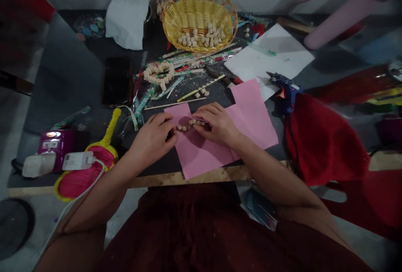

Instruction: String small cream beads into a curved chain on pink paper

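Between my two hands stretches a curved chain of small brown flower-like clusters point(184, 128), held over a sheet of pink paper point(209, 154). My left hand point(156, 133) pinches its left end between thumb and fingers. At the right part of the chain, my right hand point(216, 123) is closed with the fingertips on it. The ends of the chain are partly hidden by my fingers. Just beyond my hands lie a few small pale pieces point(202, 92) and a thin yellow stick point(201, 89).
A yellow wicker basket point(169, 16) holds pale clusters at the back. Nearby lie a ring-shaped stick piece point(159, 74), pliers point(220, 75), a blue glue gun point(287, 91) and white paper point(270, 50). At left are a phone point(117, 82), white charger point(77, 161) and yellow-pink item point(94, 159); right, red cloth point(323, 142).
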The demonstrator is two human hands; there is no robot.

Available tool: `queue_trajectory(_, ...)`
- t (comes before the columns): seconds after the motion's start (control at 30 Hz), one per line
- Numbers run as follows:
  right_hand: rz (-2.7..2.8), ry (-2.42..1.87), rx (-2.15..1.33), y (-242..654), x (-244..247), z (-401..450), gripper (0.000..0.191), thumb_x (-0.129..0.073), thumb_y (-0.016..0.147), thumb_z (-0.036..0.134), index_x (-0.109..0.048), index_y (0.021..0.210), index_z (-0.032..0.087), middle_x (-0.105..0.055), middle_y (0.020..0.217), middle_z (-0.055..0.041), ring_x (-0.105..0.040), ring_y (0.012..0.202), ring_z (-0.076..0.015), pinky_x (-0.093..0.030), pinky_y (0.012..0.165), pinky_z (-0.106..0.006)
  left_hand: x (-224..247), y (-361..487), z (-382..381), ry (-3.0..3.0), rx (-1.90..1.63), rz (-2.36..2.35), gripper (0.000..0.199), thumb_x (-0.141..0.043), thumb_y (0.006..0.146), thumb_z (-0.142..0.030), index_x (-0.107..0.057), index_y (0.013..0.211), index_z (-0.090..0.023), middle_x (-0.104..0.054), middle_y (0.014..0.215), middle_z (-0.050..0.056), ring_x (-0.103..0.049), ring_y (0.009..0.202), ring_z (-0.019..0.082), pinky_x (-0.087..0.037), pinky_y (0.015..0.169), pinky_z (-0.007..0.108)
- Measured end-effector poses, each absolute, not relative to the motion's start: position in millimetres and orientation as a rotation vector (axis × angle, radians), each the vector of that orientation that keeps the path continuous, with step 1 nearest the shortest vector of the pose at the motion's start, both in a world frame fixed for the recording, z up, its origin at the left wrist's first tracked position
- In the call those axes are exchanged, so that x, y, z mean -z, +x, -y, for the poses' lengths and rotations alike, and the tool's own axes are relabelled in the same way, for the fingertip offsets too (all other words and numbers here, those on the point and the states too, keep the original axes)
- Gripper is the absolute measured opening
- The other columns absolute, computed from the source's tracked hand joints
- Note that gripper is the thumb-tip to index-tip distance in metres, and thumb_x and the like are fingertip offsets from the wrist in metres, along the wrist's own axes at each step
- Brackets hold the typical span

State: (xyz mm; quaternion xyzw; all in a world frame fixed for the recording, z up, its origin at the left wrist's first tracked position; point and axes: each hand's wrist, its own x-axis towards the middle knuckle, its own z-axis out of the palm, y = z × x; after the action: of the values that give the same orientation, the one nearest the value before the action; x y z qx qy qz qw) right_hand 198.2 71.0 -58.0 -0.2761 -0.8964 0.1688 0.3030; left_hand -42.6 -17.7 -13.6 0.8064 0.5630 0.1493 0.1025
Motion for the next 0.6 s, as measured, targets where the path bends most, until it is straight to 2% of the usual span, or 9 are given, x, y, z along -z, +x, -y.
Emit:
queue_trajectory(0.47, 2.432, -0.796, -0.461, 197, 56, -64, 0.026, -0.068, 0.094, 0.029, -0.071, 0.12, 0.024, -0.071, 0.12, -0.0103, -0.06, 0.113, -0.0302, -0.05, 0.098, -0.051, 14, -45, 15, 2.392, -0.482, -1.665, 0.017, -0.061, 0.093, -0.023, -0.073, 0.101, -0.015, -0.074, 0.116, 0.015, -0.068, 0.113, 0.032, -0.055, 0.105, 0.049)
queue_trajectory(0.6, 2.443, -0.768, -0.387, 193, 54, -60, 0.027, -0.066, 0.095, 0.025, -0.07, 0.121, 0.024, -0.069, 0.122, -0.0104, -0.056, 0.116, -0.0301, -0.049, 0.097, -0.05, 11, -45, 14, 2.426, -0.409, -1.648, 0.018, -0.062, 0.094, -0.024, -0.073, 0.104, -0.015, -0.076, 0.107, 0.013, -0.07, 0.105, 0.032, -0.054, 0.1, 0.049)
